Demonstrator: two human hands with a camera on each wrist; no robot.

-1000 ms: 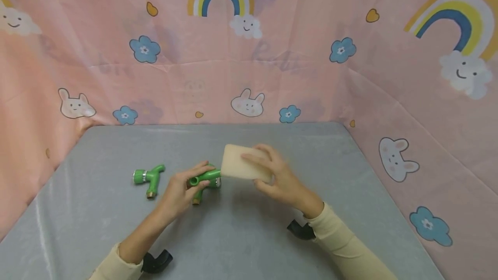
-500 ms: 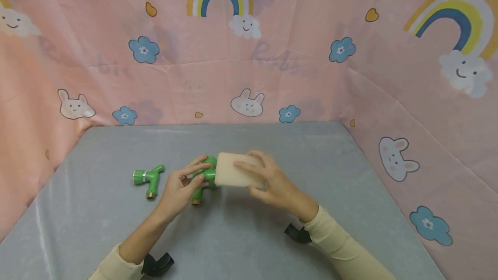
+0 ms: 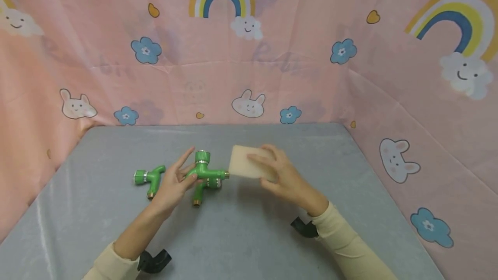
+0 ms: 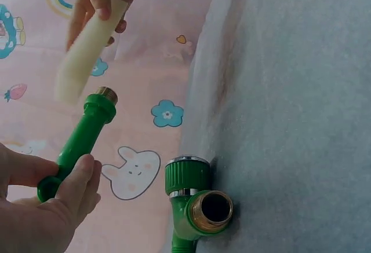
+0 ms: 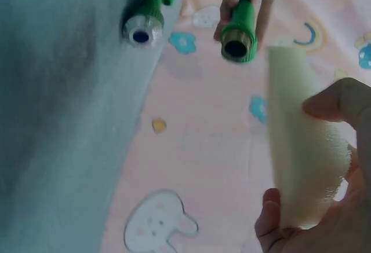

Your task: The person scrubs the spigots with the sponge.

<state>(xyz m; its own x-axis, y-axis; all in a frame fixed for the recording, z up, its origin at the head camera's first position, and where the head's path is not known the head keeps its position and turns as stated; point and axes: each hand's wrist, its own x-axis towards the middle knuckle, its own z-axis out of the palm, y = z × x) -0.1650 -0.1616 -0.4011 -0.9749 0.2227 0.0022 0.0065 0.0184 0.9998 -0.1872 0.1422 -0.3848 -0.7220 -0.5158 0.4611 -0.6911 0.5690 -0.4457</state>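
From the head camera, the left hand (image 3: 171,185) pinches a green tap (image 3: 204,172) by its body, lifted above the grey worktop (image 3: 241,237). The tap's brass-tipped spout points at a cream sponge (image 3: 247,162), gripped in the right hand (image 3: 282,176); spout and sponge edge look just touching. A second green tap (image 3: 149,177) lies on the worktop just outside the left hand.

The left wrist camera shows thumb and finger pinching the held tap (image 4: 78,140), with the sponge (image 4: 87,47) just beyond its brass tip.

The right wrist camera shows the right hand's fingers (image 5: 339,102) and thumb clamping the sponge (image 5: 301,149).
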